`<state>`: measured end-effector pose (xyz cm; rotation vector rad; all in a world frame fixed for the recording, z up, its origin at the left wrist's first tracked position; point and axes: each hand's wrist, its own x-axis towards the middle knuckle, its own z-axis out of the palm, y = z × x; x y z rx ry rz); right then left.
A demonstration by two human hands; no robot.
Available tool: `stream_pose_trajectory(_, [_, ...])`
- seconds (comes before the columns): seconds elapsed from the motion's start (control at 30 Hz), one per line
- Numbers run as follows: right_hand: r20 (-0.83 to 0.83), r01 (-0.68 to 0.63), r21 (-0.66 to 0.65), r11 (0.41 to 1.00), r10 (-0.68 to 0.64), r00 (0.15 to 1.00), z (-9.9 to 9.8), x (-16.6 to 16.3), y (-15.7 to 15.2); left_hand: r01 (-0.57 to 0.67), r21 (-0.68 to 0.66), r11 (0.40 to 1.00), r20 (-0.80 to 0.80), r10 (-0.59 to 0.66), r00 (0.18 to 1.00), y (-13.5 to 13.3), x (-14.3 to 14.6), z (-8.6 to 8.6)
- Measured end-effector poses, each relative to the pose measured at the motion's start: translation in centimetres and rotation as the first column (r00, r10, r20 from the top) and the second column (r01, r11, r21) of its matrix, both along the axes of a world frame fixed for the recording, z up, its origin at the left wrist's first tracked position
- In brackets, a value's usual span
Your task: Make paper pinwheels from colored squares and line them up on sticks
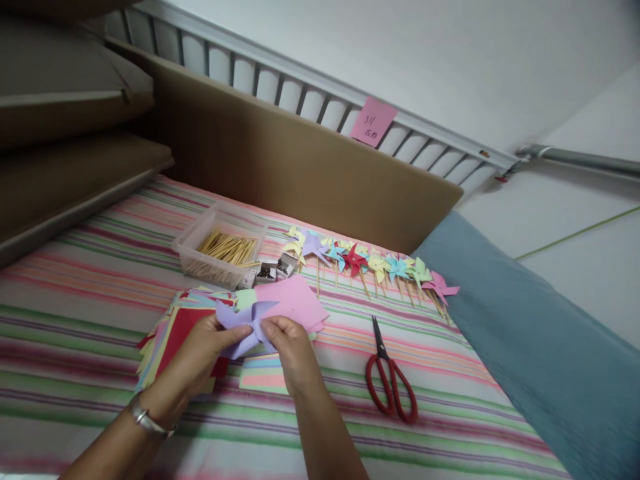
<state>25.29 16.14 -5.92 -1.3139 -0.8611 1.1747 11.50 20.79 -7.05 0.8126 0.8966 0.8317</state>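
Both of my hands pinch a purple paper pinwheel (243,319) at its centre, over a spread of coloured paper squares (173,327). My left hand (200,357) grips it from the left, with a metal bracelet on that wrist. My right hand (293,347) grips it from the right, thumb and fingers meeting at the folded middle. A pink sheet (295,300) lies just behind the pinwheel.
Red-handled scissors (389,380) lie to the right on the striped cloth (100,293). A clear tub of wooden sticks (220,252) stands behind, small boxes (273,270) beside it. A row of finished pinwheels on sticks (375,267) runs right. Cardboard panel (300,167) behind, blue cushion (525,360) right.
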Motion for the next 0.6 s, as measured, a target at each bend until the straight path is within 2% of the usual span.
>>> stream_pose_trajectory(0.17, [0.019,0.008,-0.019,1.000,-0.008,1.000,-0.2,-0.1,0.1,0.019,0.002,1.000,0.008,-0.019,1.000,0.0,0.0,0.0])
stream_pose_trajectory(0.27, [0.066,0.058,0.010,0.998,-0.058,0.996,-0.3,0.1,0.2,-0.019,0.027,0.999,-0.052,0.020,0.998,0.2,0.0,-0.1])
stream_pose_trajectory(0.33, [0.134,0.135,0.064,0.989,-0.142,0.981,-0.4,0.1,0.2,-0.067,0.090,0.994,-0.143,0.079,0.987,0.3,-0.1,-0.2])
stream_pose_trajectory(0.4, [0.194,0.211,0.122,0.970,-0.232,0.953,-0.5,0.0,0.2,-0.083,0.223,0.971,-0.261,0.142,0.955,0.4,-0.2,-0.3])
stream_pose_trajectory(0.47, [0.202,0.251,0.156,0.955,-0.279,0.939,-0.7,-0.3,0.2,-0.052,0.401,0.914,-0.375,0.216,0.901,0.3,-0.2,-0.5])
stream_pose_trajectory(0.53, [0.148,0.245,0.140,0.959,-0.265,0.953,-0.9,-0.8,0.2,0.026,0.569,0.822,-0.445,0.281,0.850,0.0,-0.3,-0.6])
stream_pose_trajectory(0.6, [0.072,0.215,0.104,0.971,-0.223,0.972,-1.2,-1.3,0.2,0.137,0.677,0.723,-0.484,0.298,0.823,-0.3,-0.2,-0.6])
